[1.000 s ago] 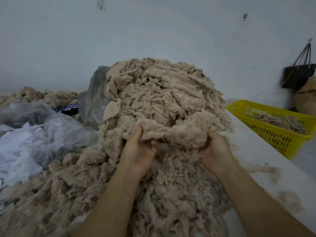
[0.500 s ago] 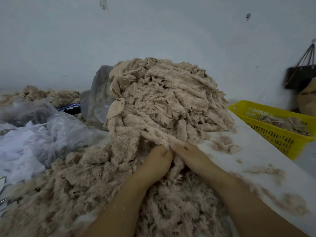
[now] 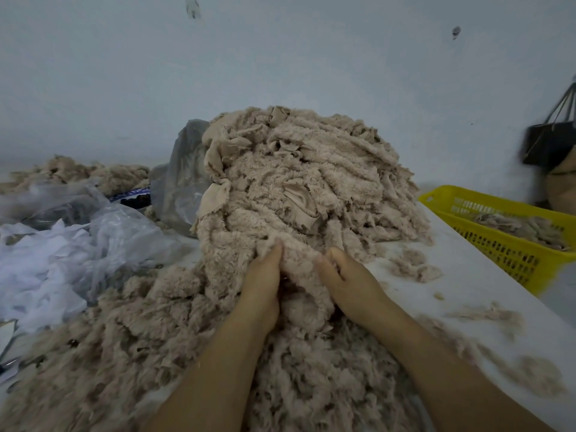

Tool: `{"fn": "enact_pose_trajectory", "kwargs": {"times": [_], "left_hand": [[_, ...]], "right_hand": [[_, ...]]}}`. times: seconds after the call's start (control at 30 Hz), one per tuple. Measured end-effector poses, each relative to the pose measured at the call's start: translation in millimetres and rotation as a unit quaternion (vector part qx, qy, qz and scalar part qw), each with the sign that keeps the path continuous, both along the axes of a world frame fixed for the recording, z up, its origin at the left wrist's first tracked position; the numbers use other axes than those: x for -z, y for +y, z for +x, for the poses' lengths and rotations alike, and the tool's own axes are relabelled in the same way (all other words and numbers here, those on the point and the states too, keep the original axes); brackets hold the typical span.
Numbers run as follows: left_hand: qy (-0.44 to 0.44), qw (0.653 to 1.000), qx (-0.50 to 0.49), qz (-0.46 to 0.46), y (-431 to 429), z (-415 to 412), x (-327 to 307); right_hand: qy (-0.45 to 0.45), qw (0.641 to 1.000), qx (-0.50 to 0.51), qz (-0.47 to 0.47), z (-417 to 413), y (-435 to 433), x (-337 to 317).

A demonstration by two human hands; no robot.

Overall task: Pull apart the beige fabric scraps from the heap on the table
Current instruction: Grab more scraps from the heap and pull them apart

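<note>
A tall heap of beige fleecy fabric scraps (image 3: 305, 179) rises in the middle of the white table (image 3: 473, 294) and spills toward me as looser shreds (image 3: 156, 344). My left hand (image 3: 261, 291) and my right hand (image 3: 349, 285) sit side by side at the foot of the heap. Both hold one fleecy strip (image 3: 299, 266) that bulges up between them. The fingertips of both hands are buried in the fabric.
A yellow plastic basket (image 3: 511, 254) holding some scraps stands at the right table edge. Clear and white plastic bags (image 3: 78, 244) lie on the left, a grey bag (image 3: 184, 179) behind the heap. Small tufts (image 3: 414, 266) dot the table. A dark bag (image 3: 551, 141) hangs on the wall.
One second ago my hands held a big clump raised in front of the heap. They have dropped to its foot, come close together, and now grip one strip.
</note>
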State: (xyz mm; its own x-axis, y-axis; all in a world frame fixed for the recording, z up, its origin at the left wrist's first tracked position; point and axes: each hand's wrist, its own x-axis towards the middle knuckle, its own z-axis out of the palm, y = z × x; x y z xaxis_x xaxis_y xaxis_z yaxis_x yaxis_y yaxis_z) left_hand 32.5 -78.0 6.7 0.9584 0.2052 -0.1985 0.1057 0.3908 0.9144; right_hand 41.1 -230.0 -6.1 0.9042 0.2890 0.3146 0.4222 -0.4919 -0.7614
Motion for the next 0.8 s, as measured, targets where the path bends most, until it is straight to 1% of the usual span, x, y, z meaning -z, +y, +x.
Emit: {"fn": "enact_pose_trajectory", "kwargs": {"times": [0.07,0.17,0.2,0.23,0.27,0.3,0.4,0.47,0.5,0.57,0.63,0.7,0.73,0.8], "left_hand": [[-0.024,0.989,-0.058,-0.134,5.1,4.7,-2.0],[-0.065,0.940,-0.098,-0.319,25.1,8.1,-4.9],[-0.069,0.924,-0.101,-0.363,34.3,8.7,-5.7],[-0.066,0.915,-0.103,-0.386,41.6,10.2,-5.4],[-0.058,0.915,-0.099,-0.386,45.7,11.4,-3.8],[-0.046,0.925,-0.087,-0.366,46.5,11.7,-1.7],[-0.017,0.958,-0.044,-0.282,31.9,11.3,0.6],[-0.015,0.966,-0.038,-0.257,23.9,9.7,-1.4],[-0.017,0.965,-0.034,-0.259,22.8,9.4,-2.2],[-0.045,0.959,-0.004,-0.278,25.1,7.5,-5.5],[-0.080,0.947,0.025,-0.311,26.1,4.6,-10.1],[-0.087,0.933,0.005,-0.349,27.1,3.3,-12.3],[-0.089,0.925,-0.018,-0.370,29.6,3.6,-12.8],[-0.104,0.909,-0.051,-0.401,36.4,5.8,-13.0]], "right_hand": [[0.002,1.000,-0.018,0.006,-1.3,1.0,-1.5],[-0.002,0.999,-0.018,0.027,-3.0,1.0,-6.1],[-0.006,0.999,-0.004,0.050,-2.6,-1.3,-8.1],[-0.009,0.997,0.011,0.077,-1.3,-5.0,-9.8],[-0.008,0.995,0.021,0.095,0.0,-9.1,-11.5],[-0.004,0.994,0.023,0.103,1.2,-12.5,-12.3],[0.024,0.992,-0.007,0.127,-0.6,-12.9,-11.9],[0.038,0.987,-0.044,0.151,-2.8,-9.1,-11.6],[0.040,0.986,-0.056,0.151,-2.9,-7.8,-12.3],[0.049,0.990,-0.065,0.118,-2.6,-5.6,-13.1],[0.056,0.995,-0.069,0.054,-3.1,-3.6,-12.5],[0.056,0.995,-0.081,0.003,-4.7,-2.5,-11.2],[0.057,0.995,-0.084,0.002,-4.6,-3.6,-11.5],[0.065,0.995,-0.070,0.040,-1.9,-10.3,-14.7]]}}
